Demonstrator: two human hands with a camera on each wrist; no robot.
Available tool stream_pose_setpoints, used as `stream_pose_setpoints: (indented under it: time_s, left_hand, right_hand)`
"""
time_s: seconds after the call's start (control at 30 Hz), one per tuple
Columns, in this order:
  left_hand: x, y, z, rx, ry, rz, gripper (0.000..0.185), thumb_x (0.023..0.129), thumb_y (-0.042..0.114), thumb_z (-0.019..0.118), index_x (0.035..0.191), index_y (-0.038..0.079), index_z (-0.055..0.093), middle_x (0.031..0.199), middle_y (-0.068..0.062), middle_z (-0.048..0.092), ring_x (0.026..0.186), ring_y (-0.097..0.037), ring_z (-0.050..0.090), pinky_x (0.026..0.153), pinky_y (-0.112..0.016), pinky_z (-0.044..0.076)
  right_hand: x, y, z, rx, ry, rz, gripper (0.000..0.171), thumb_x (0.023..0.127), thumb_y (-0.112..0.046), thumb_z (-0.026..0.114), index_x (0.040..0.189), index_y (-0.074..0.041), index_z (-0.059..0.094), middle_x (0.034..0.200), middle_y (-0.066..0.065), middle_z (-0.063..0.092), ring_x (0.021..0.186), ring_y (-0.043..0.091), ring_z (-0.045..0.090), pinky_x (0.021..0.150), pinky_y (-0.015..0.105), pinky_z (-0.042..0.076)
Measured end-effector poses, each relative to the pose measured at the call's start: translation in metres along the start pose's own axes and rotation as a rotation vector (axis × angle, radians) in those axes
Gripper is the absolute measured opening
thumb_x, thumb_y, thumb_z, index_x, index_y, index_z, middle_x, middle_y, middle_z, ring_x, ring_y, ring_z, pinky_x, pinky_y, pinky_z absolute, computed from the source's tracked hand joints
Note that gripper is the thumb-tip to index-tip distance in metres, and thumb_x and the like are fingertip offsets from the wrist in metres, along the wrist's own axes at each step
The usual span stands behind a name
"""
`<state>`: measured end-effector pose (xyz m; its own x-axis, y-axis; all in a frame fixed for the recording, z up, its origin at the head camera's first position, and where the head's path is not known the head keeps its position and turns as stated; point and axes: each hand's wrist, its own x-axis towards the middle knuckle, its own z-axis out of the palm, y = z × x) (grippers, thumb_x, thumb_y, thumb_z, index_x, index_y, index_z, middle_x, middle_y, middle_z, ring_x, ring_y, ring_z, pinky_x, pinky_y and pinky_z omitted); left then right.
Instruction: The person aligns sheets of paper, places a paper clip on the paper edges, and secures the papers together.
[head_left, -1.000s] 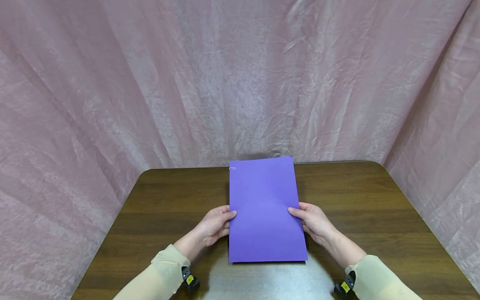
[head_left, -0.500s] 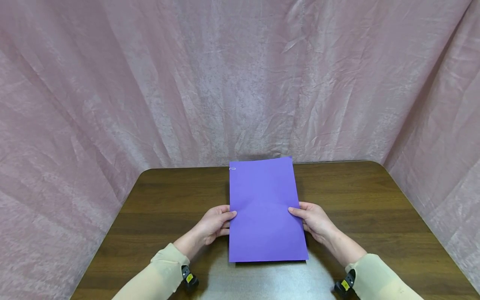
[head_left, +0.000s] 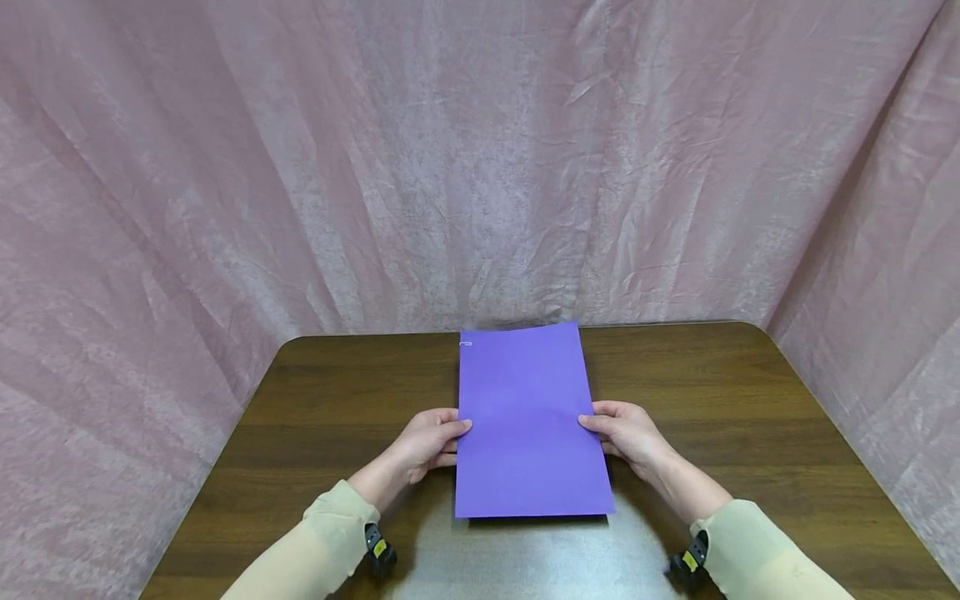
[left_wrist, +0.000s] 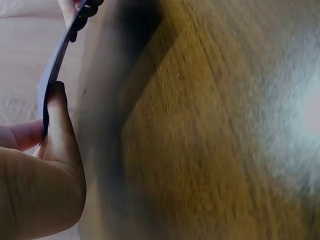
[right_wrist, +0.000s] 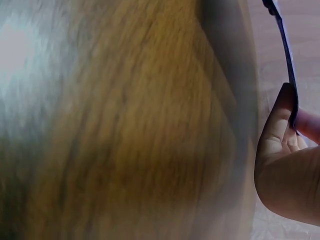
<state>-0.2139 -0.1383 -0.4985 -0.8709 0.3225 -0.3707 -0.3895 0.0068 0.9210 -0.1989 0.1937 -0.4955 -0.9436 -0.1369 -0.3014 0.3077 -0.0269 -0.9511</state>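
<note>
A purple sheet of paper point(head_left: 528, 425), perhaps several stacked, is held above the table between both hands. A small white paper clip point(head_left: 466, 343) sits at its far left corner. My left hand point(head_left: 427, 446) pinches the left edge, thumb on top and fingers beneath. On the opposite edge my right hand point(head_left: 633, 437) pinches the paper the same way. The left wrist view shows the paper point(left_wrist: 52, 75) edge-on, raised off the table, with the left hand point(left_wrist: 45, 170) below. In the right wrist view the right hand point(right_wrist: 285, 165) grips its thin edge.
A dark wooden table point(head_left: 337, 400) with rounded far corners lies beneath the hands. Pink curtains point(head_left: 480, 167) hang behind it and along the sides. A bright reflection shows on the near part of the tabletop.
The paper's far edge has dropped slightly toward the table and its near edge has shifted a little up in the head view. Both hands keep their hold.
</note>
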Motion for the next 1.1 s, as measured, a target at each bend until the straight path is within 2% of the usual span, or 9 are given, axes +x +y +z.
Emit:
stream_pose_setpoints:
  time_s: [0.23,0.4,0.6,0.83,1.1]
  left_hand:
    - [0.008,-0.001,-0.005,0.080,0.058,-0.024,0.015,0.099,0.013,0.068,0.106,0.001,0.064,0.083,-0.003,0.072,0.074,-0.016,0.073,0.066,-0.032,0.062]
    - [0.012,0.001,-0.007,0.093,0.058,-0.038,0.009,0.101,0.011,0.063,0.102,0.002,0.062,0.083,-0.004,0.071,0.075,-0.016,0.072,0.064,-0.031,0.061]
    - [0.019,0.006,-0.007,0.114,0.056,-0.057,0.007,0.101,0.011,0.061,0.099,0.004,0.062,0.081,-0.003,0.068,0.071,-0.014,0.070,0.063,-0.029,0.060]
    - [0.028,0.009,-0.010,0.165,0.104,-0.056,0.010,0.100,0.012,0.064,0.101,0.002,0.064,0.075,0.000,0.058,0.061,-0.008,0.059,0.056,-0.024,0.057]
    - [0.035,0.012,-0.012,0.185,0.135,-0.048,0.014,0.099,0.011,0.067,0.103,-0.002,0.065,0.076,-0.002,0.061,0.060,-0.010,0.061,0.056,-0.025,0.058]
  right_hand:
    - [0.005,0.000,-0.001,-0.128,0.028,-0.014,0.032,0.094,-0.009,0.071,0.118,0.011,0.064,0.084,0.003,0.073,0.073,0.013,0.069,0.064,0.028,0.058]
    - [0.010,0.000,0.000,-0.188,0.033,-0.020,0.033,0.094,-0.010,0.071,0.118,0.011,0.064,0.085,0.003,0.073,0.075,0.013,0.068,0.065,0.030,0.057]
    - [0.016,-0.002,0.000,-0.211,0.052,0.002,0.027,0.095,-0.008,0.070,0.115,0.010,0.065,0.081,0.001,0.070,0.072,0.011,0.066,0.064,0.028,0.057]
    - [0.024,-0.005,0.001,-0.185,0.046,0.008,0.023,0.096,-0.003,0.065,0.114,0.012,0.062,0.078,0.001,0.070,0.068,0.010,0.066,0.061,0.026,0.057]
    - [0.033,-0.008,0.002,-0.215,0.029,-0.020,0.028,0.097,-0.002,0.064,0.118,0.016,0.059,0.079,0.002,0.069,0.068,0.011,0.066,0.060,0.028,0.057]
